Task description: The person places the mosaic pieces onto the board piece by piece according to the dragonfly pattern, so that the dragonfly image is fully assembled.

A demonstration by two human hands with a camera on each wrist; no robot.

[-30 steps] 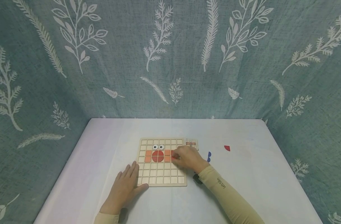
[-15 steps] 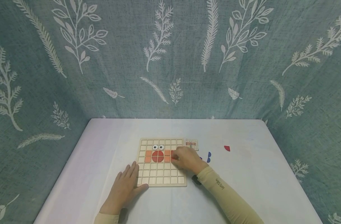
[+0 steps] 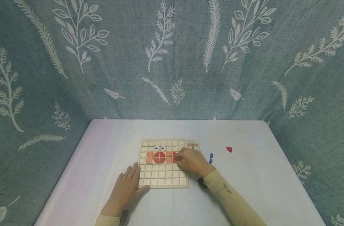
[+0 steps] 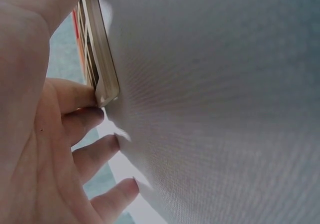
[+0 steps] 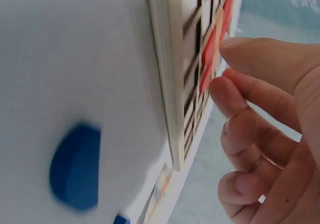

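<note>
Resting flat, the left hand (image 3: 126,185) has straight, spread fingers touching the left side of a wooden grid board (image 3: 161,174), its thumb on the near side; nothing is gripped. The board lies between the left and right edges of the desk (image 3: 251,179), well apart from both. Over its right side, the right hand (image 3: 192,160) bends its fingers loosely beside dark red pieces (image 3: 174,158), which it partly covers; a gap shows between thumb and forefinger, with nothing seen in it. Also on the board are two eye discs (image 3: 160,148), a red circle (image 3: 159,158) and orange pieces (image 3: 150,158) on both sides of it. A small picture card (image 3: 193,145) lies just beside the board's far right corner. Two blue half-rounds (image 3: 211,158) lie nearer the desk's right edge, and a red quarter-round (image 3: 229,149) lies nearer still, towards the far right corner.
</note>
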